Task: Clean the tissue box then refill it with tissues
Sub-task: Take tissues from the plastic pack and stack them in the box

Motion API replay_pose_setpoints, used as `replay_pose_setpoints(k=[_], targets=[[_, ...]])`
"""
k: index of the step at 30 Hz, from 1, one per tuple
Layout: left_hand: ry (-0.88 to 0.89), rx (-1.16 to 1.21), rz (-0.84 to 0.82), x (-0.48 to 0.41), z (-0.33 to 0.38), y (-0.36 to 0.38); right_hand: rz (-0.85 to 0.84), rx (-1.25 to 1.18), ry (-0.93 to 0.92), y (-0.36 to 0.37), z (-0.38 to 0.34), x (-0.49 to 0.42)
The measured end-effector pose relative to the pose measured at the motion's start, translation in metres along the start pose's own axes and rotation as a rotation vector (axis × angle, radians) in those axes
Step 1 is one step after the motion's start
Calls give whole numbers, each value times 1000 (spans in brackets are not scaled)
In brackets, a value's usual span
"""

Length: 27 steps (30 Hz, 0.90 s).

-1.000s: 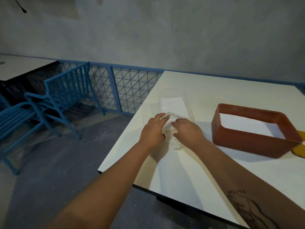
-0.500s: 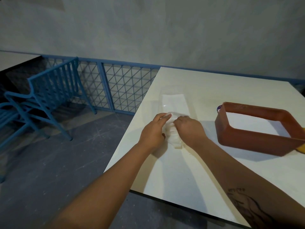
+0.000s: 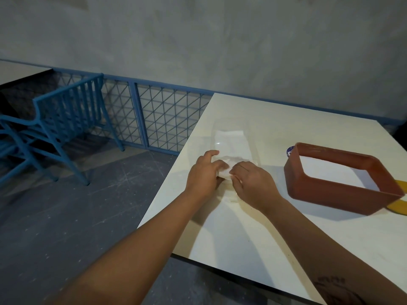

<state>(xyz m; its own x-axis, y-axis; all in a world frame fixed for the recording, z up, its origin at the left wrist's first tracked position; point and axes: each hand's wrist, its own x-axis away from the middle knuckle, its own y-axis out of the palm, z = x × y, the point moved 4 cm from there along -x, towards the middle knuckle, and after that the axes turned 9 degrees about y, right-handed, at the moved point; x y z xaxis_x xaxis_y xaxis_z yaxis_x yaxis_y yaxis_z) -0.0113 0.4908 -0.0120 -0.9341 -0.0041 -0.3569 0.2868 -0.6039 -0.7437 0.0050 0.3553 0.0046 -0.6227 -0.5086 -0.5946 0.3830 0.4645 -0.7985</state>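
Compared with a second ago, the near end of the tissue pack (image 3: pixel 231 142) is bunched up higher and whiter between the hands, and the left hand (image 3: pixel 203 172) is more curled, its fingers no longer laid out flat; the right hand (image 3: pixel 253 186) is pressed close against it, knuckles up. Both hands pinch the crumpled wrapper at the pack's near end, fingers and thumbs bent round it; in this dim light the clear film is hard to trace, so it seems, rather than plainly shows, that they are tearing it open.

The pack lies lengthwise on the table (image 3: pixel 242 249), near its left edge, its far end flat and unopened. The tissue box (image 3: pixel 326 194), an orange open frame, stands well apart to the right with nothing inside it but the table top; a yellow thing (image 3: pixel 401 204) pokes out from behind its near right corner. Blue chairs (image 3: pixel 55 124) and a railing (image 3: pixel 163 119) stand off to the left.

The risks I judge from here: a hard pull may rip the film suddenly and tear or scatter the top tissues; the pack sits close to the left edge, so a sideways tug could slide it off onto the floor; and soft sheets gripped this tightly may come out creased
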Motion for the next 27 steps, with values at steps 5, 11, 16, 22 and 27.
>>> replay_pose_setpoints(k=[5,11,16,22,27], targets=[[93,-72,64,2,8,-6,-57,7,54,5,-4,2],[116,-59,129,9,13,-5,38,118,12,1,-5,0],[42,-32,141,7,24,-4,112,11,13,-32,-9,7],[2,-51,193,11,36,2,102,-227,104,-76,14,26],[-37,-74,269,16,57,5,115,-454,230,-113,54,44]])
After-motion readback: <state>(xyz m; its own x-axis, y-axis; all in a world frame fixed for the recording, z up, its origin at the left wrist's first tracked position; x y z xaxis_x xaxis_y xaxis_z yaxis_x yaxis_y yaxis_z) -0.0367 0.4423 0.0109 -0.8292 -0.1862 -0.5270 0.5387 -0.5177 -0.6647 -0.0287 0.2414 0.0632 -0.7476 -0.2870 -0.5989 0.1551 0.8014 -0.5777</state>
